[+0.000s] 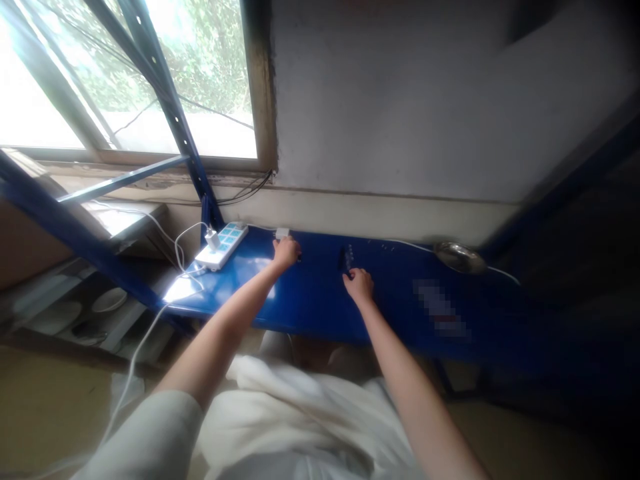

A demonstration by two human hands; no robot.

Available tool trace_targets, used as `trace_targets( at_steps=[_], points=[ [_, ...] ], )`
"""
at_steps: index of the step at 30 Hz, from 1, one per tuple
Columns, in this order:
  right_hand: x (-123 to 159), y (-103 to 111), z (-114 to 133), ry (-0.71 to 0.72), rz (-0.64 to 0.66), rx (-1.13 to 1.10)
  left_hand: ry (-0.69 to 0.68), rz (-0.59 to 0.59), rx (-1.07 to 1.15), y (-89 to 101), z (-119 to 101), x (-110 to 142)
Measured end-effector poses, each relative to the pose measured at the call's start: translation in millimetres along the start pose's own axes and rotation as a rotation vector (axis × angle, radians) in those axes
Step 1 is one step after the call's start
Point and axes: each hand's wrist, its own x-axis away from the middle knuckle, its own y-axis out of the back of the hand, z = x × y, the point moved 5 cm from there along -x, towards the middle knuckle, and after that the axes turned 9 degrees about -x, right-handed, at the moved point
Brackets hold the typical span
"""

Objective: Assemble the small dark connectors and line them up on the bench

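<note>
Blue table (315,290), front edge (300,330).
Left hand (287,253) by white block (283,233), right hand (359,285) by dark strip (343,259), gap between; I can't tell grips.

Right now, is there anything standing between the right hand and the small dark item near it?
Nothing visible: the small dark item lies on the blue table, just beyond the right hand. Whether they touch is unclear.

Beneath the left grip (287,252) and right grip (359,285), the worktop (310,300) looks smooth and glossy, with a plastic power strip (220,252) left of them, a shiny metal dish (460,258) to their right and matt cloth (300,413) behind them.
</note>
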Motion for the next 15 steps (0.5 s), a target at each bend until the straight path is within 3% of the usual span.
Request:
trace_targets(
  at_steps=[8, 15],
  points=[
    [-5, -1, 3, -0.171, 0.097, 0.087, 0.019, 0.006, -0.001, -0.6, 0, 1],
    [-11, -2, 4, -0.236, 0.093, 0.098, 0.022, -0.007, 0.006, -2.7, 1, 0]
  ],
)
